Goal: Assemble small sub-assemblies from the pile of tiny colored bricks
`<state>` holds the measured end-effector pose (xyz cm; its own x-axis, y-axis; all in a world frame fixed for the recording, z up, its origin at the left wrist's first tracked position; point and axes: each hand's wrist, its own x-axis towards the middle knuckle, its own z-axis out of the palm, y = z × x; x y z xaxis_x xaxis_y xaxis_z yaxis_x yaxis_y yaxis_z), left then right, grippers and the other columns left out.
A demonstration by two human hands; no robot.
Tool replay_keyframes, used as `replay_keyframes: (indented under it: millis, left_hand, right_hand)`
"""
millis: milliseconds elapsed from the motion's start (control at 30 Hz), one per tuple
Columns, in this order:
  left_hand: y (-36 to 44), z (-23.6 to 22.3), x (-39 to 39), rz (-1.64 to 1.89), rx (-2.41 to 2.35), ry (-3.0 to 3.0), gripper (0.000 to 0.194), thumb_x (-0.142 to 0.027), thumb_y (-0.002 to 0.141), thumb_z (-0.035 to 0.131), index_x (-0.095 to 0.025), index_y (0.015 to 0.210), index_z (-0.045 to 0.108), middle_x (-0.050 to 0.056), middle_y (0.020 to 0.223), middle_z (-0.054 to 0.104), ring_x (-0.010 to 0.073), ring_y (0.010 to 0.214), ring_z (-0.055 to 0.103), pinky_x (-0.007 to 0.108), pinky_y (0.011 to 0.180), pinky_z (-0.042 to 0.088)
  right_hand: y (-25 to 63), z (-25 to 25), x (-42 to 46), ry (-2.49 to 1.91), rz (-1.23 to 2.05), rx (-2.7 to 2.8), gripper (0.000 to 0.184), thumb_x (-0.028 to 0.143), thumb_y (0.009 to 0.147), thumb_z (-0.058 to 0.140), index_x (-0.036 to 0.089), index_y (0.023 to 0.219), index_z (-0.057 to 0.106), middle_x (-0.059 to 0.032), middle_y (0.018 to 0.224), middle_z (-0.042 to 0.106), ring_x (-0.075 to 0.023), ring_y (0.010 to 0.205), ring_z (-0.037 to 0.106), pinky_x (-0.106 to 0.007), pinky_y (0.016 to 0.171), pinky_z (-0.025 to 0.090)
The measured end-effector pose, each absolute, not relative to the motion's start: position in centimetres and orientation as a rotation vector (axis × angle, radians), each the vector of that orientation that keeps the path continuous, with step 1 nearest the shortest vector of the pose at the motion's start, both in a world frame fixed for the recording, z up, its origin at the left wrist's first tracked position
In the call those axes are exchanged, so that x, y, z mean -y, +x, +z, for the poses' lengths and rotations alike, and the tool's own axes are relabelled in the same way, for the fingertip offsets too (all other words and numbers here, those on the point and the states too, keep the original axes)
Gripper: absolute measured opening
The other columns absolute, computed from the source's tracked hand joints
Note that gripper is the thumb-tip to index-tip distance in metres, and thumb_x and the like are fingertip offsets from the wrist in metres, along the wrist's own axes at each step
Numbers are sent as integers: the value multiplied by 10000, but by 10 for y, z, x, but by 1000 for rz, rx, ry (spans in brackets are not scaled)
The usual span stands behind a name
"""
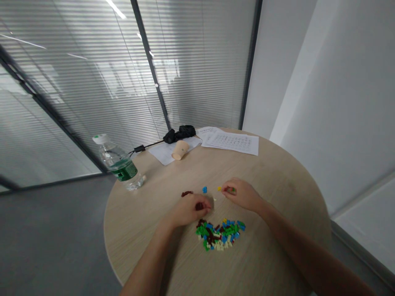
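Note:
A mixed pile of small toy building bricks [219, 234] in green, blue, dark brown, cream and yellow lies on the round table in front of me. My left hand [193, 209] is just beyond the pile, its thumb and fingers curled together; what they hold, if anything, is hidden. To the right, my right hand [242, 193] has its fingers curled round a small green brick [233, 190], only partly visible. A yellow brick [219, 188] is at its fingertips. Between the hands lie a blue brick [204, 189] and a tiny cream brick [215, 199]. Dark brown bricks [187, 193] sit behind my left hand.
On the left of the wooden table [138, 230] a clear bottle [121, 164] with a green label stands tilted in view. At the back are a paper cup [180, 150] on its side, a black folded umbrella [180, 133] and printed sheets [231, 140].

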<state>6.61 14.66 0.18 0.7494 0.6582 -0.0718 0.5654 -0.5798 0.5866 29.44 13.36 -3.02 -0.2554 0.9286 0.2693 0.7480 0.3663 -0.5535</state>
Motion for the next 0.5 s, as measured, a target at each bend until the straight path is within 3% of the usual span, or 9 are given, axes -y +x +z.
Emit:
replay_keyframes:
  millis: [167,300,500]
  left_hand:
    - [66,3,-146,219,-917,2377,166,-209,775,514,-171,840,662,3,751,638,117,651,558,213,611,399]
    - [66,0,-147,241,-901,2379,159,-225,786,514,-165,835,653,4,740,630,113,642,555,205,591,394]
    - [66,0,-147,216,-914,2381,148,-219,786,512,-164,821,645,4,735,626,113,640,551,210,600,393]
  right_hand:
    - [292,-22,-119,-1142,849,2320,132,164,734,615,180,801,727,8,654,640,-106,561,517,-214,543,383]
    - [292,-24,-118,-931,846,2448,173,103,709,617,184,783,752,0,673,642,-108,601,533,-223,611,407]
    - [294,-24,-120,-919,833,2497,165,164,725,648,212,836,760,-10,732,665,-115,627,554,-227,634,418]
